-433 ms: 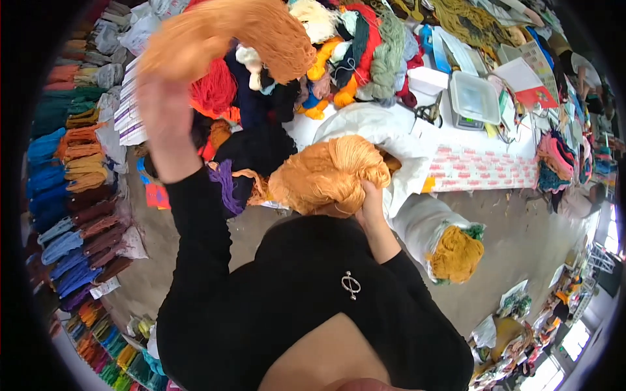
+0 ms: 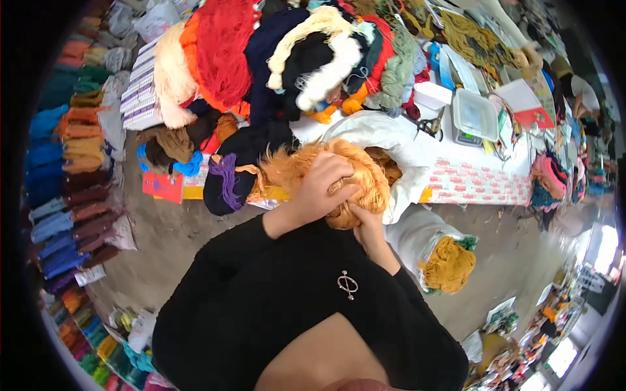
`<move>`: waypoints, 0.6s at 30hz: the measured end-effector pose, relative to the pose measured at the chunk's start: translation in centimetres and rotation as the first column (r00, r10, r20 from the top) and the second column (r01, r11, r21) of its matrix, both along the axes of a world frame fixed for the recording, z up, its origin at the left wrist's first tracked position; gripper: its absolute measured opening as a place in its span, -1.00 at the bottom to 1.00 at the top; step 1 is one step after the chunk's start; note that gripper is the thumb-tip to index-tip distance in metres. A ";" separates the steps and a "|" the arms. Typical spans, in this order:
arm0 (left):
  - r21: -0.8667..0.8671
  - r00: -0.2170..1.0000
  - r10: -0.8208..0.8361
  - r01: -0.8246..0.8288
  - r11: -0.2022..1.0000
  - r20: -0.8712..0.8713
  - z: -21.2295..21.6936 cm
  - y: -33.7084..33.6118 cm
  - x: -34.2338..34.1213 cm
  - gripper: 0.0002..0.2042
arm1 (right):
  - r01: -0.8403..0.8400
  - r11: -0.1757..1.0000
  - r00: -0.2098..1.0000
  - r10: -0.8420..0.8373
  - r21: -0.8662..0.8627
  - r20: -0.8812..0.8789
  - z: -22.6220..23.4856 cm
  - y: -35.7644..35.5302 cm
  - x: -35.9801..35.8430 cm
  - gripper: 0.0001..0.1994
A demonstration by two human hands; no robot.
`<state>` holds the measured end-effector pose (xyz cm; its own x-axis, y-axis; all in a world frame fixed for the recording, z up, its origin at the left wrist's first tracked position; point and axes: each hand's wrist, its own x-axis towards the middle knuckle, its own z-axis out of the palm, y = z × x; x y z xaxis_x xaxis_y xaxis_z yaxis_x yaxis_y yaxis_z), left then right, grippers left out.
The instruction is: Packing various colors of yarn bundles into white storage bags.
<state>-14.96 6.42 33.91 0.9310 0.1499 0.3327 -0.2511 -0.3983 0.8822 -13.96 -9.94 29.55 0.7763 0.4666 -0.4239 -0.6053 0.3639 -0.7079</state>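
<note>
In front of my chest is a bundled skein of light orange yarn [image 2: 370, 171], its loose strands fanning out to the left. My left hand [image 2: 325, 185] lies over the front of the skein with its fingers curled into the strands. Lower on the right side, my right hand [image 2: 370, 228] grips the same skein, its thumb up near the left hand's fingers. Part of each hand's grip is hidden by yarn. Just beyond the skein, an open white sack [image 2: 409, 155] shows brownish-orange yarn [image 2: 386, 163] at its mouth.
Red yarn [image 2: 225, 55], cream yarn [image 2: 313, 29] and dark yarn are heaped on the table. Scissors [image 2: 432, 125] lie beside a clear plastic tub [image 2: 475, 112]. A white sack of mustard yarn [image 2: 450, 266] stands at right. Hanging skeins [image 2: 81, 166] line the left. Another person's arm [image 2: 512, 29] reaches in at far right.
My left hand has swung down from the upper left, bringing a raised loop of orange yarn onto the bundle. The yarn heap behind is uncovered. My right hand keeps its grip, slightly lower.
</note>
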 end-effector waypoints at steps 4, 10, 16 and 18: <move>-0.061 0.985 -0.170 0.168 0.984 -0.027 -2.2 -1.0 -0.6 -0.83 | -0.078 0.986 0.993 0.090 -0.145 0.075 -3.2 -1.4 -2.3 -0.51; -0.352 0.963 -0.261 0.222 0.909 -0.069 -2.2 -0.4 -3.4 -0.58 | 0.115 0.936 0.976 -0.045 -0.332 0.211 -2.4 -0.1 -0.4 -0.53; -0.519 0.916 0.037 -0.259 0.815 -0.399 -11.9 7.7 -4.2 -0.81 | 0.117 0.897 0.988 -0.062 -0.426 0.141 -1.9 -0.4 0.2 -0.56; -0.031 0.761 0.555 -0.598 0.801 -0.336 -21.4 13.4 -6.3 -0.80 | 0.125 0.924 0.992 -0.103 -0.361 0.078 -3.1 -2.5 0.3 -0.57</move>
